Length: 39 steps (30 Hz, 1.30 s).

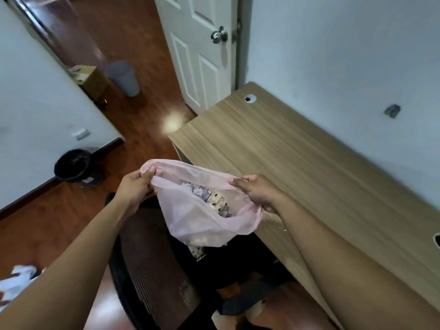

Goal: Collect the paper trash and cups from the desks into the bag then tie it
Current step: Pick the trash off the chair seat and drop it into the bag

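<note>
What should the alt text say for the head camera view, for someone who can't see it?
The left hand and right hand each pinch the rim of a thin pink bag, holding it open with patterned paper trash inside. It hangs over a black chair beside a wooden desk; a white door and black bin stand beyond.

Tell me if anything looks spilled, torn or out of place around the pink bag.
White crumpled material shows at lower left over the wooden floor, perhaps missed paper, though blurred. The translucent pink plastic bag, gripped at its rim by left hand and right hand, shows no spill.
</note>
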Available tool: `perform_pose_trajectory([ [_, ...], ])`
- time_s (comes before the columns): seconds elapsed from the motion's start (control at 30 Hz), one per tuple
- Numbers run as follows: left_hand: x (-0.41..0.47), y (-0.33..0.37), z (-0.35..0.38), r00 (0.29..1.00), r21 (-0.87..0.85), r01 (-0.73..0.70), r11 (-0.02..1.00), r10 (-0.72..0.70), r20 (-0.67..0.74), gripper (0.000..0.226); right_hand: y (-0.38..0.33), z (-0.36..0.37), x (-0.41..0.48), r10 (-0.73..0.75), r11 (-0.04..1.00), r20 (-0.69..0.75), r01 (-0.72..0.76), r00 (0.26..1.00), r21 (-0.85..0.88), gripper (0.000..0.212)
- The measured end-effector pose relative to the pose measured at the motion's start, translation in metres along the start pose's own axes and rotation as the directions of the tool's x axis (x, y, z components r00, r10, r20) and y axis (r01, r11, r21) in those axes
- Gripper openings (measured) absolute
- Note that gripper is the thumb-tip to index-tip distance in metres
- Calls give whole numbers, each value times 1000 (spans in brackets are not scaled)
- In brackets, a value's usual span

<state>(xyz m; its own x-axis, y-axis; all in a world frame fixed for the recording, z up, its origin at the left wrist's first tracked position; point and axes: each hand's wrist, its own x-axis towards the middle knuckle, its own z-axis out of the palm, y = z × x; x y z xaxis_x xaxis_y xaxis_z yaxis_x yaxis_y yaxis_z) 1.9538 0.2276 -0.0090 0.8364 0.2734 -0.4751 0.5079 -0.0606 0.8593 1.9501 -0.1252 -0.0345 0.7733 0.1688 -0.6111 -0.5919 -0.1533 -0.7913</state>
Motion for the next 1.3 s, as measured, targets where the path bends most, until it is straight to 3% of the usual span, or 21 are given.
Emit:
perform_pose_trajectory([
  [0.27,63,-58,-40,998,353,-65,933,63,18,39,33,75,48,17,997,-126,-7,992,79,34],
  [0.43,78,-79,-25,959,629,-263,732,270,87,41,55,97,77,85,996,-197,-77,977,45,31],
  [0.73,80,-106,-40,832,669,-526,524,481,277,16,77,121,98,96,995,-236,-103,967,-17,28],
  [0.9,89,-110,-50,834,678,-525,514,468,291,30,76,125,101,78,995,-241,-90,967,-39,30],
  [1.13,90,-120,-65,799,695,-562,449,514,314,19,80,122,102,98,989,-177,-77,979,126,32],
  [1.3,98,-138,-74,871,745,-425,515,457,181,15,83,122,111,148,956,-180,-94,972,279,31],
])
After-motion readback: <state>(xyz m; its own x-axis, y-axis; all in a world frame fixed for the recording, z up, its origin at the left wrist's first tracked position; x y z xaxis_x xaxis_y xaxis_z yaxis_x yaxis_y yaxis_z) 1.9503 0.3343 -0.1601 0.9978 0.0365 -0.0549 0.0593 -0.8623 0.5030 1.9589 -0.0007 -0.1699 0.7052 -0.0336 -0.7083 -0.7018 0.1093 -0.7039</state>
